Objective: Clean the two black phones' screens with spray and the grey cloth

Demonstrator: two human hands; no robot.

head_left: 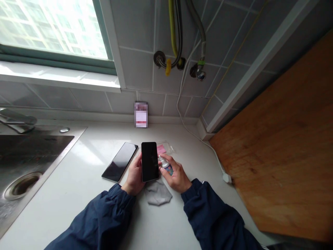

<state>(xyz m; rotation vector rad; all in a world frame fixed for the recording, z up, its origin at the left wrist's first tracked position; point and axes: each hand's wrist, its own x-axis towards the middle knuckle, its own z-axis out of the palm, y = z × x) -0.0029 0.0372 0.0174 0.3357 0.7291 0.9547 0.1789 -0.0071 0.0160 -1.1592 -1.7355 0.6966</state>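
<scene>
My left hand is closed around a black smartphone, held up with its dark screen towards me. In my right hand is a small spray bottle with a white top and a blue patterned body, close to the phone's right edge. A second smartphone lies on the counter to the left, its glossy screen up. Below the held phone lies a crumpled grey cloth. Behind the bottle are a clear plastic case and a pink piece, partly hidden.
A metal sink with a faucet is at the left. Against the tiled wall leans a lit phone, its screen blurred. A white cable runs down to a power socket beside a wooden panel.
</scene>
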